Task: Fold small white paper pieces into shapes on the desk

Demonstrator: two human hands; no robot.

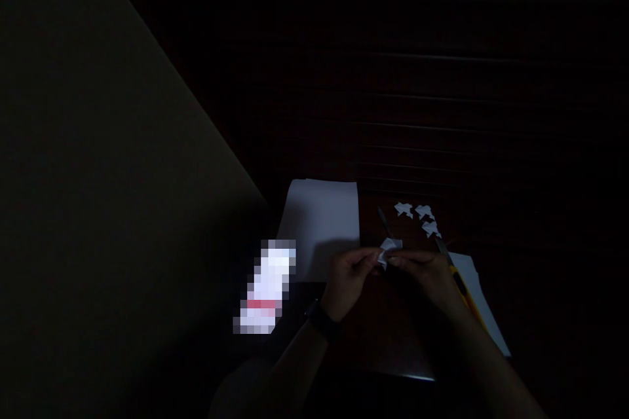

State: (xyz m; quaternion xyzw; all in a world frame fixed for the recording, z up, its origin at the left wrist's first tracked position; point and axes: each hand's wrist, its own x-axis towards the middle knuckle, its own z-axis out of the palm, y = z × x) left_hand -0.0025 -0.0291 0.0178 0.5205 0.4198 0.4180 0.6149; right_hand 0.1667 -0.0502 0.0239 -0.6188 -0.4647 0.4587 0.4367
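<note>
The scene is very dark. My left hand (348, 278) and my right hand (425, 273) meet over a dark table, and both pinch a small folded white paper piece (389, 251) between their fingertips. A dark watch sits on my left wrist. Three small folded white paper figures (417, 216) lie on the table just beyond my right hand.
A white paper sheet (324, 222) lies behind my left hand. A pen (384, 222) rests beside it. A yellow-handled cutter (459, 281) lies on another white sheet (484, 304) at the right. A blurred white and red object (268, 288) lies at the left.
</note>
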